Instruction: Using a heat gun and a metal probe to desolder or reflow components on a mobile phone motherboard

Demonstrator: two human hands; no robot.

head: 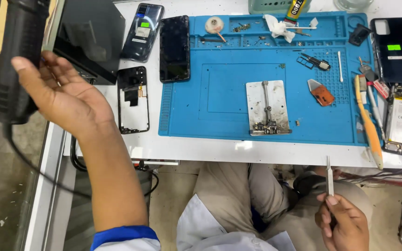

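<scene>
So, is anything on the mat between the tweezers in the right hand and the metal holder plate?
Nothing visible: the tweezers in the right hand sit below the table edge, and the blue mat before the metal holder plate is bare.

mat (224, 93) on table (201, 151) | metal holder (267, 108) on mat | phones (159, 42) left of mat

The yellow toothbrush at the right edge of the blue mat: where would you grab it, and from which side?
Take the toothbrush by its long handle near the middle, coming from above with the grip across its width. It lies flat, running toward the table front edge, with tools close on its right.
</scene>
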